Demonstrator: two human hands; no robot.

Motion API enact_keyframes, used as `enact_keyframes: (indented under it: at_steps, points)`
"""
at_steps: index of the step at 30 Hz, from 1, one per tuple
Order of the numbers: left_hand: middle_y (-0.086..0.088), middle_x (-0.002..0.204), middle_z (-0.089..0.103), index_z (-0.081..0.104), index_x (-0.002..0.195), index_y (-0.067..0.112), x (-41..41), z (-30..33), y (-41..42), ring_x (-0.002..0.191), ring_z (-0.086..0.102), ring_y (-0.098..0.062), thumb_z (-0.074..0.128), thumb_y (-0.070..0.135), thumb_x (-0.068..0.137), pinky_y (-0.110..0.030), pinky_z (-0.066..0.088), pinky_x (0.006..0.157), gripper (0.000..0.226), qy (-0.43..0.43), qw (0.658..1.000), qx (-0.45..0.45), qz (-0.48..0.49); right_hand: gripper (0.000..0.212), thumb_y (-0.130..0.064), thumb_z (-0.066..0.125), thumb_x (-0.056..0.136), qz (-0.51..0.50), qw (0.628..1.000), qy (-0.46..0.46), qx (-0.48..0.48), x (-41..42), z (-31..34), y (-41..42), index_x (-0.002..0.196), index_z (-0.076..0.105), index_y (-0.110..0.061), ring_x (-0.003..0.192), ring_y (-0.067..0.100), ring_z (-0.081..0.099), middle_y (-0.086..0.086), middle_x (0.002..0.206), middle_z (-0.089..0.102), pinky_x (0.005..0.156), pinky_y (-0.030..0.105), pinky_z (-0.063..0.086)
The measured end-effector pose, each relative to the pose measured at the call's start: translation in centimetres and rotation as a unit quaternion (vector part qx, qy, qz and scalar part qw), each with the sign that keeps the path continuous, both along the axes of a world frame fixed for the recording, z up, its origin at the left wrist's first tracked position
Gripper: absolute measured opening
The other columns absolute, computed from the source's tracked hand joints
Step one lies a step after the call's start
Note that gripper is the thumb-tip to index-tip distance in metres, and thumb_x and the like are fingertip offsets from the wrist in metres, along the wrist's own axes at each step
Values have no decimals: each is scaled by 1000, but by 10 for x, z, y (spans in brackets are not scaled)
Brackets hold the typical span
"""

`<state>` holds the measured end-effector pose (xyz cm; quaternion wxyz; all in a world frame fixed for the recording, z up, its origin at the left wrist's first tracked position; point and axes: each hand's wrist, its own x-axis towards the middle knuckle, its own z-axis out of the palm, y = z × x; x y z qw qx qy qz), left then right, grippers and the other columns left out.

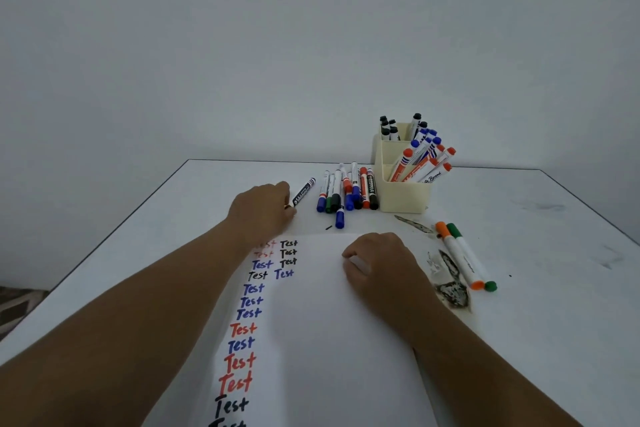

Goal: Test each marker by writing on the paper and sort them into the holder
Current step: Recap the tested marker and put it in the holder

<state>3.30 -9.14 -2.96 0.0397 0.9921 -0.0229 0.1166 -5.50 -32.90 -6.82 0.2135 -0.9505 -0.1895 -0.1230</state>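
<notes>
A white paper sheet [311,322] lies in front of me with columns of "Test" written in red, blue and black. My left hand [263,211] rests at the sheet's far left corner and pinches the near end of a blue-striped marker [304,191] that points away to the right. At the sheet's far right, my right hand [379,265] rests on the paper, its fingers curled round a white marker barrel [358,263] that is mostly hidden. A cream holder [403,192] behind the sheet holds black, blue and red markers in separate compartments.
A pile of loose markers [346,191] lies between my left hand and the holder. An orange marker [457,255] and a green marker [472,255] lie side by side on the white table [554,253] to the right, beside dark ink smudges [450,284].
</notes>
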Motion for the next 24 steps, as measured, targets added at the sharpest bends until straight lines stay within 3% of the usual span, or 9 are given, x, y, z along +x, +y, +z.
enact_keyframes:
  at_steps: [3,6,8,12,16,18,20,24]
  points:
    - [1,109,63,54,123,26,1,-3,12,99,59,-21,49,33,95,-34,47,79,29,14,999,-44,12,26,-38,52,95,-1,1000,10,20,1,-1,-1,107,72,-25,97,15,57,-8,102,68,88,36,51]
    - [-3,117,63,56,130,24,-2,-4,28,108,58,-23,49,30,94,-37,49,89,37,15,996,-89,27,23,-36,56,96,-6,999,19,31,0,3,-2,109,71,-25,102,15,56,-9,105,68,92,36,49]
    - [-5,117,66,60,129,21,-6,-4,41,108,59,-22,51,29,97,-34,47,90,34,20,992,-120,23,23,-36,56,98,-14,999,30,33,-3,6,-3,114,70,-26,111,14,54,-10,111,67,98,34,45]
    - [6,106,69,70,116,25,-32,5,52,92,59,-10,59,28,99,-24,39,79,21,14,972,-236,0,28,-34,62,97,-49,996,-4,78,-11,9,-2,123,67,-27,122,15,50,-8,122,66,105,30,39]
    - [10,91,68,69,104,38,-75,22,42,81,62,-7,62,22,97,-24,47,78,18,19,933,-349,-83,44,-37,64,96,-69,974,5,218,-21,26,7,139,55,-30,100,10,60,-11,107,66,88,28,53]
    - [12,94,68,68,103,41,-96,32,35,82,62,-4,63,21,97,-15,46,75,22,17,929,-348,-128,52,-42,65,95,-51,947,65,311,-29,40,17,144,46,-34,85,10,62,-7,91,66,76,28,56]
    - [16,98,68,69,108,38,-111,40,29,87,60,0,63,21,98,-8,44,73,21,24,934,-317,-163,57,-44,67,92,-25,891,140,431,-38,52,28,143,48,-28,80,15,65,4,85,68,74,32,59]
    - [17,97,67,65,110,35,-133,49,26,88,60,-1,59,20,99,-10,43,71,20,23,941,-266,-206,30,-31,70,92,4,752,215,623,-55,72,44,110,67,-7,72,18,61,9,82,70,66,29,55]
